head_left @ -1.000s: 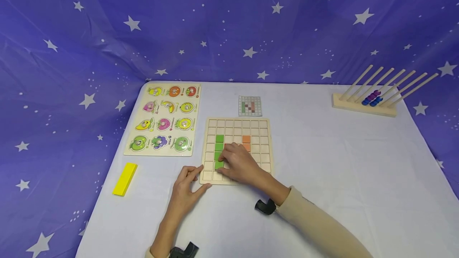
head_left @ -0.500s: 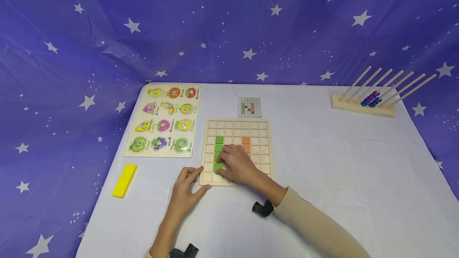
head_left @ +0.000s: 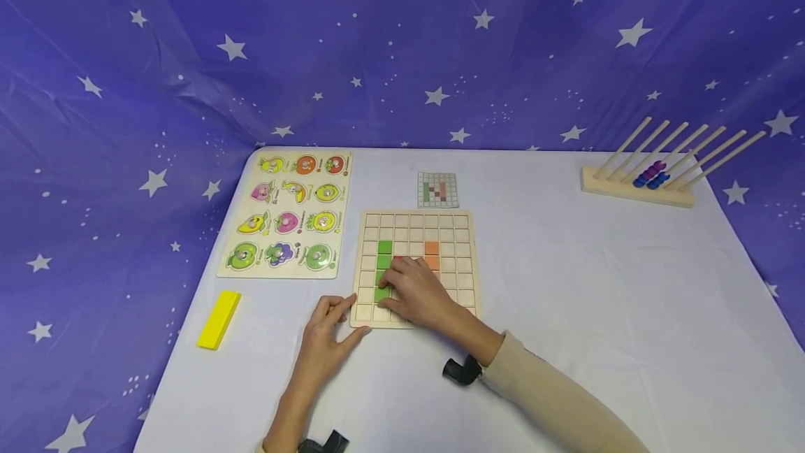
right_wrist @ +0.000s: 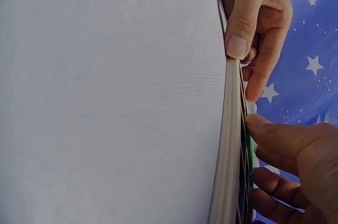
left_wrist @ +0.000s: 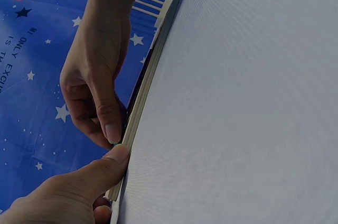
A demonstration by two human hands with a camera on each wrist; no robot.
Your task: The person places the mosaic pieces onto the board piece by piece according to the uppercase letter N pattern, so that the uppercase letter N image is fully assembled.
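Observation:
A square wooden grid board point(head_left: 460, 279) lies on the table, with a column of green tiles point(head_left: 385, 247), two orange tiles point(head_left: 431, 248) and part of a red tile point(head_left: 398, 259) in its cells. My left hand point(head_left: 325, 335) holds the board's near left corner, thumb on the front edge and fingers at the left side. My right hand point(head_left: 420, 292) reaches over the board with curled fingers, thumb and fingertips on either side of the lowest green tile point(head_left: 381, 294). It hides the cells beneath it. Both wrist views show the thumbs close together along the board's edge.
Behind the board lies a small pattern card point(head_left: 438, 190). A fruit peg puzzle point(head_left: 292, 235) is at the far left, with a yellow block point(head_left: 219, 320) in front of it. A wooden bead counter point(head_left: 638, 186) with upright rods stands at the far right.
Both hands keep nearly the same place. The right hand has shifted very slightly left, its thumb and fingertips still at the lower green tiles. The head view has tilted a little.

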